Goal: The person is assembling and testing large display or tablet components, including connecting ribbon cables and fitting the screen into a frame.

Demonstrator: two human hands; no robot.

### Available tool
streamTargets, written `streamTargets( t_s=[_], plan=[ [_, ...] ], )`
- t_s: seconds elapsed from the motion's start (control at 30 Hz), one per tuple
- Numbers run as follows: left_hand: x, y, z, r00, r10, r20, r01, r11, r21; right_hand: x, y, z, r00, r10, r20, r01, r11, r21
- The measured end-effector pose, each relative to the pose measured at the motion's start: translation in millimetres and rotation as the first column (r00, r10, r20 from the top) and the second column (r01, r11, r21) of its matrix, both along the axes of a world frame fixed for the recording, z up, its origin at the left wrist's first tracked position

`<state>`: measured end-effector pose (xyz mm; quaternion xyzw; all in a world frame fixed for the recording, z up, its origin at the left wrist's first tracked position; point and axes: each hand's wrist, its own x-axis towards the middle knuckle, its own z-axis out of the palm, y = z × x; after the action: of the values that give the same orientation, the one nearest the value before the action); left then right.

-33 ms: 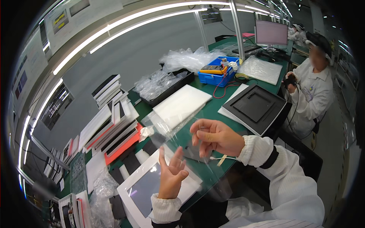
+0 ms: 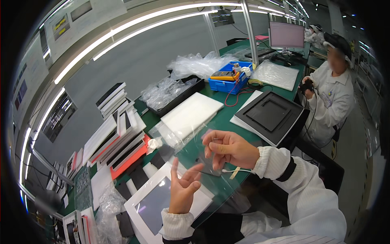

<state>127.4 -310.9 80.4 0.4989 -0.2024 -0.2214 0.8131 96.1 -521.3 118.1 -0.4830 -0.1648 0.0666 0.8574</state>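
Head-worn view, left fisheye of a side-by-side pair, facing down and forward over green bench (image 2: 227, 110); left hand (image 2: 183, 193) and right hand (image 2: 235, 149) close, monitor (image 2: 287, 35) far off, edges bending

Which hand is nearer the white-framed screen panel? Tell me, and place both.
The left. The left hand overlaps the right side of the white-framed screen panel in view; the right hand is farther up and right, beyond its edge.

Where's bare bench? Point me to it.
Bare green bench lies between the white foam sheets and black tray, with the red lead and blue bin beyond. Crowded: your left, with stacked panels and plastic wrap; nearer you, clear film below your right hand.
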Motion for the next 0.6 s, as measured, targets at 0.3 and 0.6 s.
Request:
streamTargets(
  t_s=[0.3,0.6],
  plan=[
    [-14,26,10,0.955,0.283,0.086,-0.29,0.953,0.089,-67,-190,-94,0.187,-0.49,0.852,0.702,-0.54,-0.464],
    [-21,48,10,0.919,0.36,0.162,-0.362,0.932,-0.016,-79,-271,-168,0.36,-0.144,0.922,0.581,-0.738,-0.342]
  ],
)
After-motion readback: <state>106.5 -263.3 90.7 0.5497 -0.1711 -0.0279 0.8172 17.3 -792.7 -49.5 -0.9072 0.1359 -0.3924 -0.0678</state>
